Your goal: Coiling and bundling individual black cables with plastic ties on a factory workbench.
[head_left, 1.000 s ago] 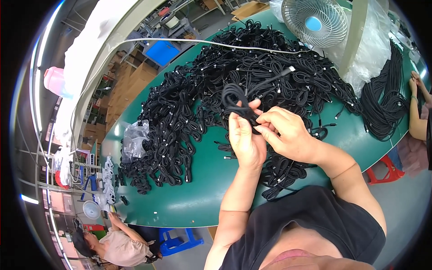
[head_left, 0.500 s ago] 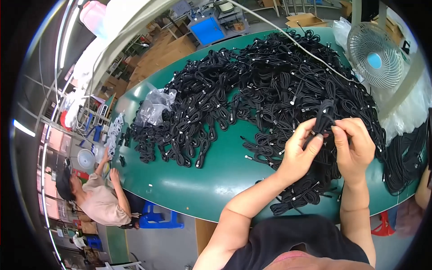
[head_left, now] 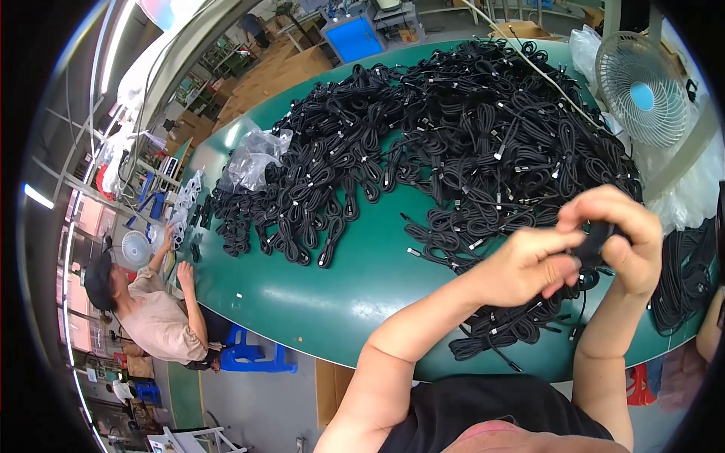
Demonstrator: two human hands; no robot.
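Between my two hands is a coiled black cable [head_left: 595, 240], held over the right part of the green table [head_left: 332, 291]. My right hand [head_left: 630, 234] is curled round it, thumb and fingers pinching from the right. My left hand [head_left: 529, 264] presses its fingertips against the cable's left side; the fingers are slightly blurred. Much of the coil is hidden by the fingers. Under and behind my hands spreads a large heap of bundled black cables [head_left: 476, 136] with silvery connectors. A smaller group of bundles [head_left: 506, 328] lies near the table's front edge, below my left hand.
A fan [head_left: 642, 94] stands at the far right, with clear plastic bags [head_left: 691, 185] beside it. More black cables [head_left: 683, 275] hang at the right edge. Another clear bag [head_left: 257, 158] lies on the heap's left side. A co-worker [head_left: 162, 309] sits at the table's left end.
Both hands have moved right and slightly down with the cable. The coil was upright with its loop showing; now the fingers cover most of it. The view has shifted slightly.
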